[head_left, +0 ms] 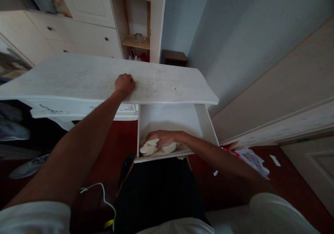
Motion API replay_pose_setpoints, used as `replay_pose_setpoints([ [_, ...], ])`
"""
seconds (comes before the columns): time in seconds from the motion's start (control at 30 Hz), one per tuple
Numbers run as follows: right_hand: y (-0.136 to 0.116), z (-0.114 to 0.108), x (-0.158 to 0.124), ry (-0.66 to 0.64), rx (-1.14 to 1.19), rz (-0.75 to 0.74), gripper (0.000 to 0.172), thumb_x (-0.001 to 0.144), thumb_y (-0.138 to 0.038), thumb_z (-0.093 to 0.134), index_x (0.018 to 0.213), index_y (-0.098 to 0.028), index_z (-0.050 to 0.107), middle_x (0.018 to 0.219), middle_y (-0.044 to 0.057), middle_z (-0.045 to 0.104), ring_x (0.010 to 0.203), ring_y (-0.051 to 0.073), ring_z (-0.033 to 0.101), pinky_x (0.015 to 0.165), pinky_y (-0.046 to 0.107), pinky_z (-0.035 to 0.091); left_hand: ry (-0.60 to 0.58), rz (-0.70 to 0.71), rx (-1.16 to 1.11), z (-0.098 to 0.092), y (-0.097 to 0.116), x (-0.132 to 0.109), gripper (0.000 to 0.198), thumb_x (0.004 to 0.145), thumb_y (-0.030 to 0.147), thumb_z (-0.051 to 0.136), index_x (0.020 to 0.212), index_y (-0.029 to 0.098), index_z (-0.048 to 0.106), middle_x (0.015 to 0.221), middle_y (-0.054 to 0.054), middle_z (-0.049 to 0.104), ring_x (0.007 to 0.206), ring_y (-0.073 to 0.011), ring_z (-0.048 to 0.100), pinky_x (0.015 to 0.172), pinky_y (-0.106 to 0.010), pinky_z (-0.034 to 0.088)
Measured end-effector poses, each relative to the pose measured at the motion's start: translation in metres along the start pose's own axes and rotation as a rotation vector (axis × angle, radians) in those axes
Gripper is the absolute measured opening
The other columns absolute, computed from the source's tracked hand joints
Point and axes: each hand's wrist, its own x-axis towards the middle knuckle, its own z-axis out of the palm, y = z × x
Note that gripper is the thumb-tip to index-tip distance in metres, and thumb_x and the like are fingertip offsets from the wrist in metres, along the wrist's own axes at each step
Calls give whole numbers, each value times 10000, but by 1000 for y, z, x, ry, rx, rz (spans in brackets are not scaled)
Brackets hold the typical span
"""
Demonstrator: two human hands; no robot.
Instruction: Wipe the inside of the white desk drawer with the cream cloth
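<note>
My right hand (pixel 162 137) is inside a pulled-out white drawer (pixel 210 129), gripping a cream-coloured cloth (pixel 150 147) against the drawer's front left corner. Part of the cloth is hidden beneath the palm and fingers. On the white tabletop (pixel 167 82) above rests my left hand (pixel 125 83), curled into a fist with its knuckles up. Whether anything lies within that fist is hidden. Dark marks and smudges show on the tabletop around it.
A white cabinet (pixel 86 37) with open shelves stands behind the table. At the right are a grey-blue wall (pixel 224 28) and a plastic bag (pixel 252 161) on the red floor. A white cable (pixel 104 195) lies lower left, near a shoe (pixel 28 166).
</note>
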Motion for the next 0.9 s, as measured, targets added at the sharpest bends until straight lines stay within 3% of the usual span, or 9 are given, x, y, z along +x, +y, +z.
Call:
replay_pose_setpoints([
  [0.1, -4, -10, -9, -117, -226, 29, 512, 663, -2, 645, 1124, -187, 774, 1131, 50, 739, 1028, 219, 674, 894, 280, 486, 1, -2, 4, -1, 1, -1, 526, 919, 270, 313, 1265, 65, 652, 1272, -233, 625, 1209, -347, 532, 1046, -435, 426],
  [0.2, -10, -17, -37, -196, -416, 135, 507, 695, -34, 659, 1154, -213, 781, 1117, 61, 751, 973, 225, 688, 795, 275, 483, 6, 3, 23, -1, 1, 0, 517, 923, 267, 310, 1241, 64, 662, 1262, -234, 635, 1196, -346, 543, 1025, -427, 437],
  [0.4, -12, -13, -122, -113, -905, 398, 311, 833, -159, 657, 1090, -265, 796, 1132, 143, 717, 1023, 301, 671, 813, 372, 477, 8, -7, 33, -6, 5, 2, 487, 949, 254, 337, 1235, 29, 660, 1265, -232, 632, 1176, -333, 550, 1006, -412, 439],
  [0.57, 5, -20, -168, -134, -996, 553, 206, 841, -190, 677, 974, -286, 802, 1058, 134, 717, 1017, 291, 656, 847, 392, 464, -7, -3, 8, -7, 6, 3, 452, 979, 267, 367, 1204, 3, 657, 1285, -212, 624, 1196, -327, 516, 1008, -393, 420],
  [0.73, 17, -37, -162, 15, -1064, 607, 237, 913, -150, 586, 1022, -247, 773, 1137, 150, 699, 1090, 310, 609, 910, 435, 430, -15, 2, 5, -10, 8, 1, 448, 977, 258, 374, 1229, 8, 646, 1315, -215, 607, 1211, -332, 508, 1023, -404, 415],
  [0.9, 38, -65, -127, 456, -1099, 709, 356, 992, -89, 416, 1235, -135, 672, 1281, 241, 631, 1217, 349, 530, 995, 527, 389, -1, 3, 22, -11, 10, -1, 462, 942, 234, 363, 1230, 29, 660, 1286, -224, 616, 1204, -343, 536, 1006, -418, 441],
])
